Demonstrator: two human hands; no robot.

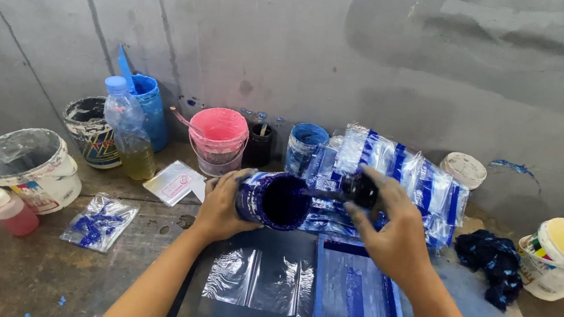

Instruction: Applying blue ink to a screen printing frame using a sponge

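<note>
Left hand (220, 209) wraps its fingers around a blue paint tub (275, 199), tipped on its side with the mouth facing the camera, above the tabletop (46, 265). Right hand (390, 229) pinches a small dark tool (360, 189) at the tub's rim, over a blue-stained screen frame (354, 305). A pink bucket (217, 138) stands behind.

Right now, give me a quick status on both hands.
Left hand grips blue ink pot, tilted. Right hand holds dark tool at its mouth. Blue frame below.
</note>
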